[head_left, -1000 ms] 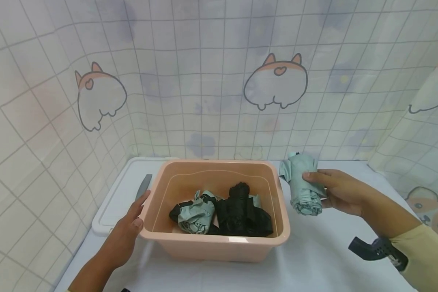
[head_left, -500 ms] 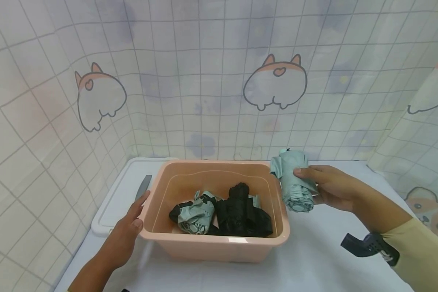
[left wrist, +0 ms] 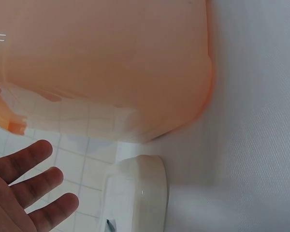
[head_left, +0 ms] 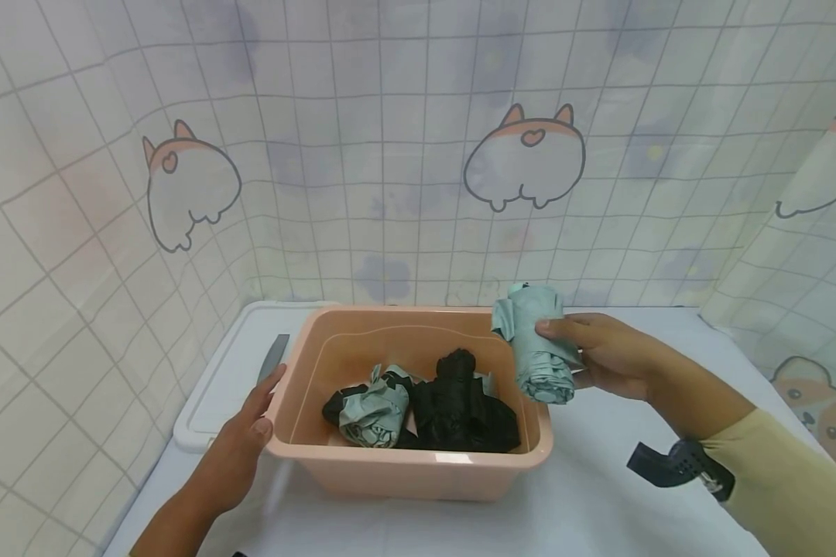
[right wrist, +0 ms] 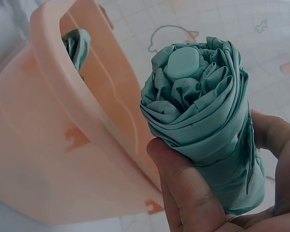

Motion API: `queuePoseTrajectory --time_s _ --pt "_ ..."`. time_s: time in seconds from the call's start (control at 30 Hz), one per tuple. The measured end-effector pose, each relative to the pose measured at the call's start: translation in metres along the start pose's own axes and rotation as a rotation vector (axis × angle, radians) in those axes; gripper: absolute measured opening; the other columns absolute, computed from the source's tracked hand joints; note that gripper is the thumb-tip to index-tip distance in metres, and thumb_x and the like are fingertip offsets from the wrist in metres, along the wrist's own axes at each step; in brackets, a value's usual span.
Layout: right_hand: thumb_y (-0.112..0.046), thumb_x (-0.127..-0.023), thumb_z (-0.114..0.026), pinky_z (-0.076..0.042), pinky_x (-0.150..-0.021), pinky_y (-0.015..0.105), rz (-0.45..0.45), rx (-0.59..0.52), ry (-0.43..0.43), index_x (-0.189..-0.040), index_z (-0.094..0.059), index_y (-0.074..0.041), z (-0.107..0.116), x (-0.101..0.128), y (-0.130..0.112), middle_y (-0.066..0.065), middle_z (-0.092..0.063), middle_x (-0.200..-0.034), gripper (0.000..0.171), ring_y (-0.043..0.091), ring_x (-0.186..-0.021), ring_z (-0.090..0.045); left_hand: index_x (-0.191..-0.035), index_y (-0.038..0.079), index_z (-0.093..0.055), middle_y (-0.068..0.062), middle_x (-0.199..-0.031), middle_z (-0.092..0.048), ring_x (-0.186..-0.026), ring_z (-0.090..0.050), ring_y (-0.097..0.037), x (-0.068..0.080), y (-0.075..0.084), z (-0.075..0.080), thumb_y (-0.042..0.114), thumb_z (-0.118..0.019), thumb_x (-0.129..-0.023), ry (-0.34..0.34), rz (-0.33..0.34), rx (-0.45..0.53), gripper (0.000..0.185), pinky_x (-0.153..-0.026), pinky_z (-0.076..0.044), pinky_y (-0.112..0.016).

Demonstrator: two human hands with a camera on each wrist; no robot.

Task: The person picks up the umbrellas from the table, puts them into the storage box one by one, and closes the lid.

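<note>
My right hand (head_left: 599,352) grips a folded pale green umbrella (head_left: 535,344) and holds it in the air over the right rim of a peach plastic tub (head_left: 418,464). The right wrist view shows the rolled umbrella (right wrist: 208,121) end-on, my thumb and fingers wrapped round it, with the tub (right wrist: 77,145) just beside it. Inside the tub lie another green folded umbrella (head_left: 371,406) and a black one (head_left: 460,402). My left hand (head_left: 240,445) rests with straight fingers against the tub's left front corner; in the left wrist view its fingers (left wrist: 34,193) spread below the tub wall (left wrist: 111,63).
The tub stands on a white cloth-covered table (head_left: 599,495). A white lid or tray (head_left: 212,391) with a grey strip (head_left: 274,357) lies left of the tub. A tiled curtain with cartoon animals (head_left: 525,155) hangs behind and on both sides.
My right hand has carried the green umbrella leftward and a little up, from beside the tub to over its right rim. The left hand has stayed put.
</note>
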State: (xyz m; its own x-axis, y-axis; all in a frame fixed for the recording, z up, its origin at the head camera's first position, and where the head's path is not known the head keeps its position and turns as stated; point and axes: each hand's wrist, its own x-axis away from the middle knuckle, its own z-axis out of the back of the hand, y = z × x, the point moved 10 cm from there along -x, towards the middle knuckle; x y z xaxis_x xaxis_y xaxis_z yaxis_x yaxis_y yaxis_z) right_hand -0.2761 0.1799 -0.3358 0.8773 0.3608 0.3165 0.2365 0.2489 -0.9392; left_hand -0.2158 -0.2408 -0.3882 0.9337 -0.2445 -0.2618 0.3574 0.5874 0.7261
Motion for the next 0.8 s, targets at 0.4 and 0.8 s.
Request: queuePoseTrajectory --time_s 0.4,0.8 --pt "-0.043 -0.101 -0.063 -0.049 -0.099 0.054 -0.002 -0.009 -0.032 -0.154 -0.026 0.004 -0.019 -0.007 -0.008 0.024 -0.046 -0.137 0.080 0.038 -0.119 -0.054 -0.165 0.037 -0.016 -0.026 -0.153 -0.045 -0.121 -0.058 -0.045 0.000 0.001 0.000 0.060 -0.019 -0.107 0.003 -0.008 0.006 0.061 -0.087 -0.047 -0.069" --pt "-0.044 -0.100 -0.065 -0.049 -0.099 0.054 -0.007 -0.033 -0.065 -0.155 -0.025 0.003 -0.034 -0.013 -0.011 0.024 -0.045 -0.140 0.083 0.039 -0.120 -0.054 -0.165 0.034 -0.016 -0.025 -0.152 -0.045 -0.120 -0.058 -0.044 0.000 0.000 0.001 0.057 -0.019 -0.108 0.005 -0.016 0.003 0.061 -0.087 -0.047 -0.068"
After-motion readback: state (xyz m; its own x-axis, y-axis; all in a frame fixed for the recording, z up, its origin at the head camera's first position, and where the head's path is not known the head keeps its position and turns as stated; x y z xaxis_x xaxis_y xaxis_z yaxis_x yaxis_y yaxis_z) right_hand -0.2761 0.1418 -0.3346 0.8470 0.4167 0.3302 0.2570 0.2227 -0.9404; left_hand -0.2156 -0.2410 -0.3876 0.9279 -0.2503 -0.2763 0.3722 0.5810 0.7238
